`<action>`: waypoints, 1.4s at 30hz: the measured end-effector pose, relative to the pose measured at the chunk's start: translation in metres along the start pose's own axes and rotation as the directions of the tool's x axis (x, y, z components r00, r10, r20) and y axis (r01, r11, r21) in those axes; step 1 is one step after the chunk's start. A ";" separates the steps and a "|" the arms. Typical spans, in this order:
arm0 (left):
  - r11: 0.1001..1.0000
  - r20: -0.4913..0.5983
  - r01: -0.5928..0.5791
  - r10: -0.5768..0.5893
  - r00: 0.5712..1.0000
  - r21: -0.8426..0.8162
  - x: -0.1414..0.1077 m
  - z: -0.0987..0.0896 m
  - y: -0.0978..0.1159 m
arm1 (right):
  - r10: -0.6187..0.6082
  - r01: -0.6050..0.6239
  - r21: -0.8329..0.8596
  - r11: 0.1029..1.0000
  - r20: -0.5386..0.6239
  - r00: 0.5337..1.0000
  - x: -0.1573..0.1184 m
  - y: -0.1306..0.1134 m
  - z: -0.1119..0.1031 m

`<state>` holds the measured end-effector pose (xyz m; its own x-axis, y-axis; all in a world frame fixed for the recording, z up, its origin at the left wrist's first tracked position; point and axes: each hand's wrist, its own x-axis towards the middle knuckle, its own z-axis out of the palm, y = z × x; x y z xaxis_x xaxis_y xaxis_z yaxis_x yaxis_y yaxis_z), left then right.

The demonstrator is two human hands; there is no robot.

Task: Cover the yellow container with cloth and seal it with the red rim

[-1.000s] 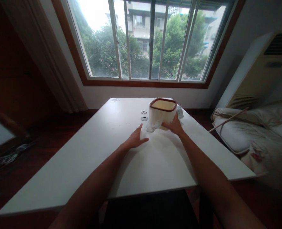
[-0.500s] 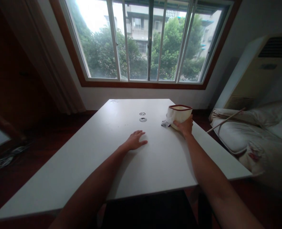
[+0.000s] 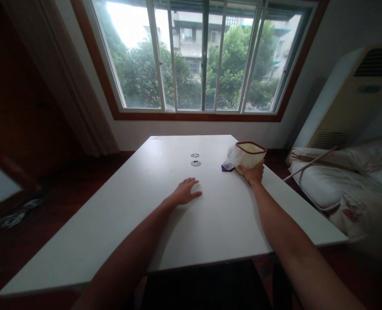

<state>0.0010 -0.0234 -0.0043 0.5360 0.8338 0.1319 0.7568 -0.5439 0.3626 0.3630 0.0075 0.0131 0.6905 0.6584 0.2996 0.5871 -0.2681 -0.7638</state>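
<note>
Against the right hand [image 3: 253, 173] — bin [image 3: 250, 158], clasped low on its near side, white bag [image 3: 231, 158] bunched alongside. Left hand [image 3: 184, 192] empty, loosely spread over bench [image 3: 126, 211]. Suggest firm grip, bin level.

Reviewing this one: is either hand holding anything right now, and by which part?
The right hand holds the cream bin by the lower part of its near side. The left hand holds nothing.

The bin [image 3: 249, 161] appears to be smooth plastic; the bag [image 3: 232, 157] looks like thin, crinkled plastic. The table top [image 3: 119, 215] is smooth — faintly glossy. The window frame [image 3: 197, 116] appears wooden; the curtain [image 3: 63, 86] — matt cloth.
</note>
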 end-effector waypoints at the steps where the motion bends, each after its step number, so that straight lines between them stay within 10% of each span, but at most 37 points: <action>1: 1.000 -0.001 0.003 -0.003 1.000 -0.006 0.000 0.001 0.000 | 0.037 -0.037 0.000 0.999 0.010 0.999 0.001 -0.001 0.000; 5: 0.999 -0.049 0.015 -0.017 0.999 -0.031 0.002 0.003 -0.002 | -0.111 0.113 0.019 0.993 -0.070 0.991 0.007 -0.012 -0.016; 10: 0.990 -0.182 0.142 -0.141 0.973 -0.010 0.005 -0.002 0.001 | -0.542 0.568 0.032 0.822 -0.261 0.799 -0.011 -0.046 -0.037; 14: 0.954 -0.251 0.296 -0.275 0.928 0.049 0.005 -0.012 -0.003 | -0.748 0.728 0.173 0.663 0.127 0.651 -0.060 -0.065 -0.010; 19: 0.915 -0.180 0.377 -0.351 0.919 0.142 0.005 -0.017 -0.018 | -0.618 0.743 0.065 0.666 0.606 0.501 -0.098 -0.059 0.029; 26: 0.887 -0.033 0.370 -0.376 0.926 0.275 0.004 -0.005 -0.020 | -0.394 0.730 -0.151 0.666 0.760 0.517 -0.090 -0.043 0.045; 42: 0.914 -0.064 0.332 -0.326 0.943 0.234 0.003 -0.002 -0.023 | -0.401 0.705 -0.128 0.698 0.747 0.531 -0.091 -0.043 0.048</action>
<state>-0.0153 -0.0084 -0.0100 0.2347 0.9699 0.0651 0.9570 -0.2423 0.1597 0.2542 -0.0072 -0.0089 -0.1838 0.9822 0.0384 0.9503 0.1875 -0.2485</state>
